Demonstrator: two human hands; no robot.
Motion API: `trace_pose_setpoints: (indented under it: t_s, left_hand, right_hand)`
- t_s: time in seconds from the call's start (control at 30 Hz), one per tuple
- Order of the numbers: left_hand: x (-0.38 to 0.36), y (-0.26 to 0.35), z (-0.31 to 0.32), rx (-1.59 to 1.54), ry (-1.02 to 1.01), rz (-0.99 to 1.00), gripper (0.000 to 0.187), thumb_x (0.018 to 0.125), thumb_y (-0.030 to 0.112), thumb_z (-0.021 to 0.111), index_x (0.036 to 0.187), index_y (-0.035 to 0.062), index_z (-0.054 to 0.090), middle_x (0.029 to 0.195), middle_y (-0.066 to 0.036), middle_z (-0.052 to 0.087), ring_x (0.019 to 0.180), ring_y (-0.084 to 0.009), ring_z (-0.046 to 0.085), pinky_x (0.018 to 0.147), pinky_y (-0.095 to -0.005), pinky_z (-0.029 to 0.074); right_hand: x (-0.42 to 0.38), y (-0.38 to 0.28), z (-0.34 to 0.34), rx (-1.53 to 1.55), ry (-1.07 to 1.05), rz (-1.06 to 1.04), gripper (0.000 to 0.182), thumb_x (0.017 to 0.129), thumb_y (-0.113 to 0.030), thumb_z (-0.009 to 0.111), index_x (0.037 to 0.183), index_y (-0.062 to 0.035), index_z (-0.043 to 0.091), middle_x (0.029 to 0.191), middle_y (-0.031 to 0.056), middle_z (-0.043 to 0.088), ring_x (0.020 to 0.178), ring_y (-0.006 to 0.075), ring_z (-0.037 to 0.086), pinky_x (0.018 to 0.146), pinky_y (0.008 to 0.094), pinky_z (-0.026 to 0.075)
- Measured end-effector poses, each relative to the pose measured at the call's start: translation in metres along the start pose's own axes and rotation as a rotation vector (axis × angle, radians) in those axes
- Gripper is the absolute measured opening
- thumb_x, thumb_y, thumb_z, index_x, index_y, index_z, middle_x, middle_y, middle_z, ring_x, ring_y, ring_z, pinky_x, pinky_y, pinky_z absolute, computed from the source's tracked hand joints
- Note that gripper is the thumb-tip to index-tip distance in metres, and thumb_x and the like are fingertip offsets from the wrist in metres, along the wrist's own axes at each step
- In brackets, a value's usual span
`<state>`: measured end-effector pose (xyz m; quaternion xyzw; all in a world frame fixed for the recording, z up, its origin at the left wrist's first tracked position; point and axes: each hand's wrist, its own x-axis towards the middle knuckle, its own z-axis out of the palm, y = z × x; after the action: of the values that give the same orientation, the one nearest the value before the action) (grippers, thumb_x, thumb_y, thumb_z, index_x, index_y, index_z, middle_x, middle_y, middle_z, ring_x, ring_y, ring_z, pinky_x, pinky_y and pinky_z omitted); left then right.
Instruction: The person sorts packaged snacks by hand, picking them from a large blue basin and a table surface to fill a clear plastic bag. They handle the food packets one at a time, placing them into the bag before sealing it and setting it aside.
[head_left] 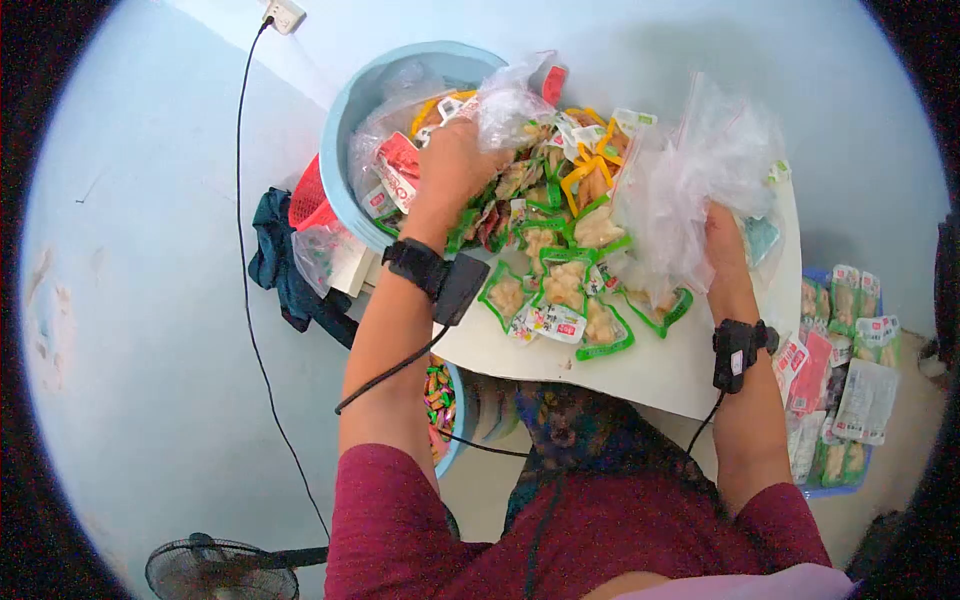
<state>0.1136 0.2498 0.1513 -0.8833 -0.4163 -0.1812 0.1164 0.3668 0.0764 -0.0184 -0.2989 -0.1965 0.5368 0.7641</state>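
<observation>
My left hand (462,165) is at the right side of a light blue basin (345,190), its fingers closed round part of a clear plastic bag (510,108) and partly hidden by it. Beside the hand, small packed food packets with green edges (565,283) and yellow edges (590,180) lie heaped on a white table (640,375). On the right, my right hand (722,240) is against a bunch of clear plastic bags (675,200); the bags cover most of its fingers. A red and white packet (398,165) lies in the basin.
At the right, below table height, a blue crate (835,480) holds more packets. Another basin (455,440) with colourful wrapped pieces stands under the table's left edge. A red basket (308,195), dark cloth (272,245) and a fan (220,570) are at the left.
</observation>
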Motion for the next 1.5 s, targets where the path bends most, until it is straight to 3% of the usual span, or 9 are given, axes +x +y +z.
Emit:
trace_pose_setpoints:
  t_s: [0.23, 0.33, 0.63, 0.73, 0.9, 1.13, 1.23, 1.33, 1.5]
  left_hand:
    - [0.013, -0.014, -0.02, -0.2, 0.165, -0.14, 0.054, 0.074, 0.047, 0.072, 0.096, -0.0029, 0.067, 0.087, -0.025, 0.067, 0.085, -0.0396, 0.066, 0.077, -0.0471, 0.051]
    - [0.027, -0.023, -0.056, 0.166, -0.004, -0.221, 0.048, 0.074, 0.043, 0.069, 0.08, -0.0048, 0.069, 0.079, -0.027, 0.066, 0.077, -0.0394, 0.066, 0.074, -0.0461, 0.052]
    - [0.044, -0.067, -0.067, 0.19, 0.28, -0.049, 0.039, 0.071, 0.033, 0.066, 0.074, -0.0054, 0.068, 0.073, -0.028, 0.063, 0.073, -0.0439, 0.063, 0.073, -0.0468, 0.052]
    - [0.046, -0.043, -0.06, 0.06, 0.107, -0.082, 0.047, 0.071, 0.029, 0.07, 0.1, -0.0071, 0.065, 0.092, -0.029, 0.066, 0.087, -0.0402, 0.066, 0.081, -0.0427, 0.052]
    - [0.044, -0.014, -0.014, -0.662, -0.246, -0.146, 0.092, 0.065, 0.025, 0.081, 0.138, -0.0057, 0.035, 0.126, -0.023, 0.055, 0.11, -0.0303, 0.058, 0.092, -0.0345, 0.048]
    - [0.047, -0.002, 0.011, -0.644, -0.334, -0.034, 0.055, 0.068, 0.022, 0.077, 0.117, 0.0034, 0.062, 0.11, -0.01, 0.067, 0.097, -0.0234, 0.063, 0.084, -0.0349, 0.05]
    - [0.045, -0.001, -0.007, -0.371, -0.237, -0.051, 0.041, 0.069, 0.021, 0.076, 0.106, 0.0059, 0.068, 0.096, -0.006, 0.07, 0.085, -0.0218, 0.066, 0.076, -0.0349, 0.052]
    - [0.04, -0.009, -0.026, -0.531, -0.062, -0.126, 0.04, 0.065, 0.027, 0.076, 0.092, -0.0024, 0.07, 0.079, -0.011, 0.07, 0.072, -0.019, 0.065, 0.068, -0.0348, 0.051]
    - [0.028, -0.021, -0.067, -0.667, 0.093, -0.313, 0.033, 0.07, 0.019, 0.075, 0.095, -0.0032, 0.069, 0.082, -0.01, 0.069, 0.068, -0.0167, 0.064, 0.063, -0.0322, 0.051]
  right_hand:
    - [-0.014, -0.006, 0.025, -0.063, 0.065, -0.072, 0.039, 0.087, -0.027, 0.055, 0.116, 0.0002, 0.061, 0.11, 0.0085, 0.066, 0.097, 0.0195, 0.064, 0.088, 0.0323, 0.051]
    - [-0.01, -0.004, 0.013, 0.012, -0.054, -0.035, 0.038, 0.088, -0.026, 0.055, 0.115, -0.0004, 0.061, 0.11, 0.0076, 0.065, 0.097, 0.0189, 0.064, 0.088, 0.0317, 0.051]
    - [-0.009, -0.004, 0.019, 0.12, -0.029, -0.023, 0.033, 0.089, -0.023, 0.058, 0.114, -0.0015, 0.062, 0.108, 0.0074, 0.067, 0.094, 0.0175, 0.065, 0.084, 0.0312, 0.053]
    - [0.0, 0.003, 0.002, 0.191, -0.048, 0.06, 0.034, 0.089, -0.023, 0.057, 0.115, -0.0007, 0.061, 0.109, 0.008, 0.066, 0.095, 0.0183, 0.065, 0.085, 0.032, 0.053]
    - [-0.007, 0.0, 0.013, 0.226, -0.086, 0.044, 0.035, 0.088, -0.021, 0.056, 0.116, 0.0007, 0.06, 0.11, 0.0095, 0.066, 0.097, 0.0202, 0.065, 0.088, 0.0333, 0.052]
    - [-0.01, -0.004, 0.021, 0.288, -0.138, 0.086, 0.037, 0.088, -0.019, 0.056, 0.119, 0.0005, 0.058, 0.113, 0.01, 0.065, 0.101, 0.0201, 0.064, 0.09, 0.0331, 0.052]
    - [-0.009, -0.003, 0.018, 0.25, -0.144, 0.057, 0.036, 0.088, -0.019, 0.056, 0.119, 0.0003, 0.059, 0.113, 0.01, 0.065, 0.1, 0.02, 0.064, 0.09, 0.0333, 0.052]
    - [-0.002, 0.0, 0.008, 0.215, -0.1, 0.049, 0.035, 0.088, -0.019, 0.057, 0.118, 0.0002, 0.059, 0.113, 0.0095, 0.065, 0.1, 0.02, 0.064, 0.09, 0.0335, 0.052]
    - [-0.01, -0.001, 0.021, 0.151, -0.078, 0.035, 0.033, 0.088, -0.02, 0.056, 0.114, -0.0002, 0.061, 0.11, 0.0089, 0.066, 0.098, 0.0196, 0.064, 0.089, 0.033, 0.051]
